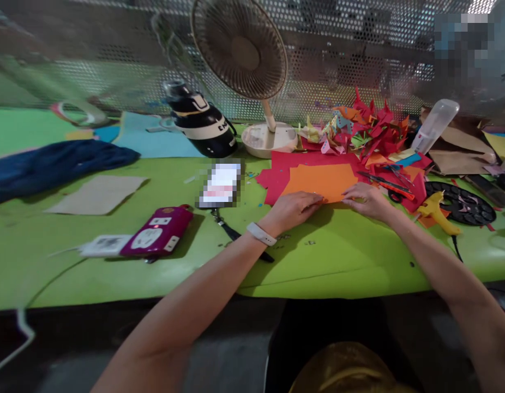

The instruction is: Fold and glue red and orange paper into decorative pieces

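A sheet of orange paper (324, 179) lies over red paper (283, 161) on the green tabletop. My left hand (294, 210) has its fingers closed at the sheet's near edge, with a pale band around the wrist. Towards the sheet's near right corner, my right hand (370, 201) pinches the same edge between thumb and fingers. Dark-bladed scissors (385, 183) with orange on them rest just beyond my right hand. To the right of that hand sits a yellow glue gun (437, 212).
Folded paper pieces (375, 125) are heaped at the back right beside a clear bottle (436, 125). A fan (269, 136) and black flask (205, 125) stand behind. A phone (220, 184), purple power strip (158, 230), beige paper (99, 195) and blue cloth (60, 164) lie left.
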Available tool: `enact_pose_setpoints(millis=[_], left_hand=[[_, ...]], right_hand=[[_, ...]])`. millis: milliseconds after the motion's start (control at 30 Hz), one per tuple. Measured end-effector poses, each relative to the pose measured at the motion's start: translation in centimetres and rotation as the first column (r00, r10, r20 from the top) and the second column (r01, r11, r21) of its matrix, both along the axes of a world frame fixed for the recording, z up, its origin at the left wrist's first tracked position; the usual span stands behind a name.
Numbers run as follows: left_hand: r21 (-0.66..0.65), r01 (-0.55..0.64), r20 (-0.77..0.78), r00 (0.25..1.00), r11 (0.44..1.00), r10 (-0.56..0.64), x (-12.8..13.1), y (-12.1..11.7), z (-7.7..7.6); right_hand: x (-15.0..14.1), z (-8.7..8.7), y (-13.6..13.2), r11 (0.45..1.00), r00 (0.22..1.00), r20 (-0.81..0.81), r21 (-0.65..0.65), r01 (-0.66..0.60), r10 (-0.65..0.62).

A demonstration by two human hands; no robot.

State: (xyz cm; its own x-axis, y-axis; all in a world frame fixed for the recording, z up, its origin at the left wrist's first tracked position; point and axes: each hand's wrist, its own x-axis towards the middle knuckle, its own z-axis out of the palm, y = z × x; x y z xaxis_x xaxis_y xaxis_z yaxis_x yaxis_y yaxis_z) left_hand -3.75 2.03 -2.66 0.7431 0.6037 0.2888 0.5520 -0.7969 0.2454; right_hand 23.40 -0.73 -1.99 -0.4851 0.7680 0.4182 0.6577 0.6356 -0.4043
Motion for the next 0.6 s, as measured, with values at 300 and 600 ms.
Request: enact_pose_setpoints(millis=[300,600], left_hand=[[-0.012,0.117,0.051,0.992,0.993,-0.116,0.0,-0.3,-0.7],[0.036,0.116,0.110,0.987,0.993,-0.119,-0.2,-0.4,-1.5]], right_hand=[[-1.3,0.0,-0.6,0.996,1.000,0.028,-0.091,-0.011,0.013],[-3.0,-1.0,-0.6,0.997,0.999,0.020,-0.069,-0.032,0.033]])
